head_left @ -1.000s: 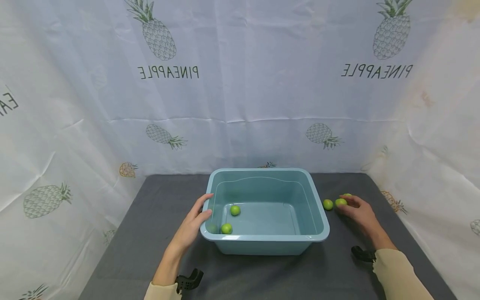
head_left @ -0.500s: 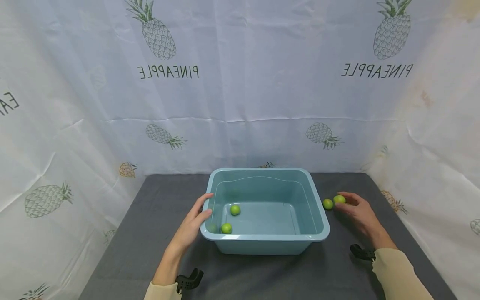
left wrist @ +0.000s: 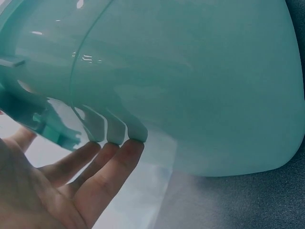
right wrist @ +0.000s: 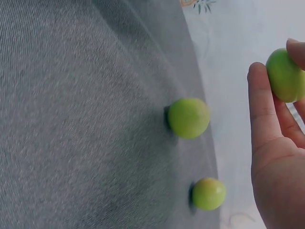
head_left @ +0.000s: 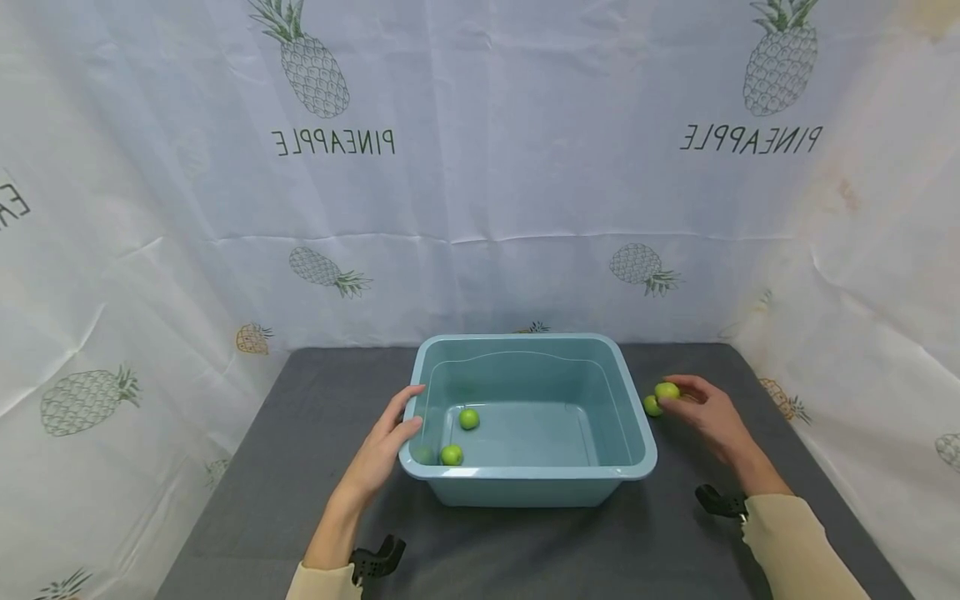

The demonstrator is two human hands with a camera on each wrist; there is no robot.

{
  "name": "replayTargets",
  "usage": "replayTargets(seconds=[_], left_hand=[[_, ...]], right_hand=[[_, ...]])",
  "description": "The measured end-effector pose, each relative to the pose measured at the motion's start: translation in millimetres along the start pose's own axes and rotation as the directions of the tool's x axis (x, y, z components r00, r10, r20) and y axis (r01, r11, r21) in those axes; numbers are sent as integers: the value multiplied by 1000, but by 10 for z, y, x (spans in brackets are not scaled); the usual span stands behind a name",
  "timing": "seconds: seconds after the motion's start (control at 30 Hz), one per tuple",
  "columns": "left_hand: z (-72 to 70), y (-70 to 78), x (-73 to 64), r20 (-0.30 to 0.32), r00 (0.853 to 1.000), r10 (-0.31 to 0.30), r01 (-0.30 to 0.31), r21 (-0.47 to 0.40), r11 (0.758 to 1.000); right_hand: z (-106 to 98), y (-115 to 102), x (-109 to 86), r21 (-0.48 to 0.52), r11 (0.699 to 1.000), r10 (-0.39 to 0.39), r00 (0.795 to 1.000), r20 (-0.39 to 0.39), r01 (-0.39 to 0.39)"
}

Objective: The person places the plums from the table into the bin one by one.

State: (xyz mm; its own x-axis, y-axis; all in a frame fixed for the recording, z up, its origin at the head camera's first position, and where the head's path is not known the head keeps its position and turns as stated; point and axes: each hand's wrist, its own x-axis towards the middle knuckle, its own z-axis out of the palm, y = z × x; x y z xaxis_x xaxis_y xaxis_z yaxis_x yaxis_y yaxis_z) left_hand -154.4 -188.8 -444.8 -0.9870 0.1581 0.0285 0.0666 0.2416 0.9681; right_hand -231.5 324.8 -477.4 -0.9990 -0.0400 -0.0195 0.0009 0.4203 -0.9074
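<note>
My right hand (head_left: 708,417) pinches a small round green fruit (head_left: 667,391) between thumb and fingers, to the right of the pale blue basin (head_left: 528,476). In the right wrist view the held green fruit (right wrist: 286,76) is raised off the dark cloth. Two more, one green fruit (right wrist: 188,118) and a second green fruit (right wrist: 208,193), lie on the cloth. In the head view one of them is hidden by the hand. My left hand (head_left: 378,454) grips the basin's left rim; in the left wrist view its fingertips (left wrist: 136,143) touch the outer wall. Inside, two green fruits (head_left: 468,418) rest at the left.
A dark grey cloth (head_left: 315,417) covers the table under the basin. Behind and at both sides hangs a white sheet (head_left: 487,183) printed with pineapples. A black strap (head_left: 378,557) is on the left wrist and another black strap (head_left: 720,502) on the right.
My right hand has lifted the green fruit and carried it a little left, toward the basin. My left hand has stayed at the basin's rim.
</note>
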Motion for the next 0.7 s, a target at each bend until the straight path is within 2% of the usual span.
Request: replayTargets(seconds=[0.27, 0.37, 0.5, 0.7], left_hand=[[-10, -4, -2, 5, 1000, 10, -10, 6, 1000], [-7, 8, -2, 4, 1000, 13, -13, 4, 1000], [-3, 12, 0, 1, 1000, 10, -10, 1, 1000], [-1, -10, 10, 0, 1000, 22, -22, 11, 1000]], right_hand=[[64, -166, -16, -40, 998, -47, 999, -2, 47], [101, -237, -26, -3, 997, -80, 997, 7, 80], [141, -315, -46, 103, 987, -130, 991, 26, 126], [165, -421, -74, 126, 979, -162, 986, 30, 157]])
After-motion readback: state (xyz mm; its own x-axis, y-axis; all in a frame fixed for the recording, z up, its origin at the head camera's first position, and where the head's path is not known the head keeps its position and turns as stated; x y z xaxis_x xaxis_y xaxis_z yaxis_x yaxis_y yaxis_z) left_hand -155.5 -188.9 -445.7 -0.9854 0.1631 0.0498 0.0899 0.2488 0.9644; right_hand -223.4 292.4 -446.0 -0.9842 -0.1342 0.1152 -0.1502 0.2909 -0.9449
